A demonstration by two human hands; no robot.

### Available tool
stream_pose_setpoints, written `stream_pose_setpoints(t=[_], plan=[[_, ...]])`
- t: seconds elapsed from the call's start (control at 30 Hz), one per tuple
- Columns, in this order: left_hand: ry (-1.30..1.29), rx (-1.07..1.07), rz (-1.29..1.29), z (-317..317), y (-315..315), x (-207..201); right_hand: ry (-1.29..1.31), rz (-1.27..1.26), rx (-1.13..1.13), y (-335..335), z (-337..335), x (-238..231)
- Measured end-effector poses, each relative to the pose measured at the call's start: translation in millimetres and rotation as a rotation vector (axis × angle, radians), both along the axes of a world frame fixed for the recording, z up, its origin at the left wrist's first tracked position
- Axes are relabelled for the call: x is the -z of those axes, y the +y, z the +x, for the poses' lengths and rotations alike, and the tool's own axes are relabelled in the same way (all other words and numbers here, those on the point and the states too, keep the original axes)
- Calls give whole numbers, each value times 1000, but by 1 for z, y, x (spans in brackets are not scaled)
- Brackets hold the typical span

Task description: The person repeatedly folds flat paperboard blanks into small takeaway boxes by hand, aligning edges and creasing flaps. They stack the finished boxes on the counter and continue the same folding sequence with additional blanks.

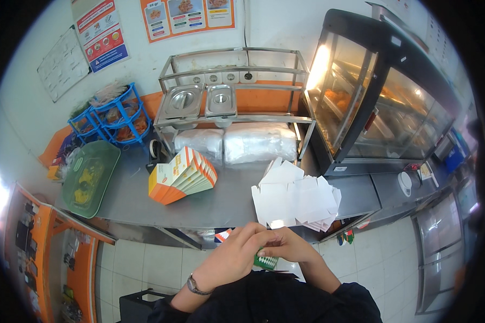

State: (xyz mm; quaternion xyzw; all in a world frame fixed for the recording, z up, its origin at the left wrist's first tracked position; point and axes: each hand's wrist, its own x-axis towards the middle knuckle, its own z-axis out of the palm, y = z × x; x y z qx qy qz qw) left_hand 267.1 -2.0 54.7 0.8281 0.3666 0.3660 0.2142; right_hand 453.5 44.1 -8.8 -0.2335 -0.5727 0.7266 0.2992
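Note:
Both hands are together in front of my body at the counter's near edge, closed around a printed cardboard carton (266, 262). A green-and-white patterned panel of it shows below my fingers, and my hands hide most of the rest. My left hand (241, 251), with a watch at the wrist, lies over the carton from the left. From the other side, my right hand (290, 245) grips it with bent fingers. Just beyond them lies a loose pile of flat white carton blanks (296, 198). Left of that, folded orange, yellow and white cartons (182, 176) stand nested in a row.
A green tray (103, 185) lies on the left of the steel counter (137, 207), near blue tiered baskets (123, 116). At the back, a metal rack (231, 120) holds lidded pans above plastic-wrapped packs (258, 144). A lit glass food warmer (382, 102) occupies the right.

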Motion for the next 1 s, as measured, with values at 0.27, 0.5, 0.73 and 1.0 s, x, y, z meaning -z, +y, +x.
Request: stream_pose_setpoints(t=[0.27, 0.5, 0.73, 1.0], plan=[[-145, -97, -77, -13, 12, 18, -55, 126, -23, 10, 1, 8], [-895, -350, -437, -69, 24, 51, -329, 398, 176, 9, 25, -16], [-298, -770, 170, -60, 23, 43, -577, 484, 177, 11, 27, -19], [260, -146, -354, -33, 24, 45, -618, 476, 165, -4, 15, -31]])
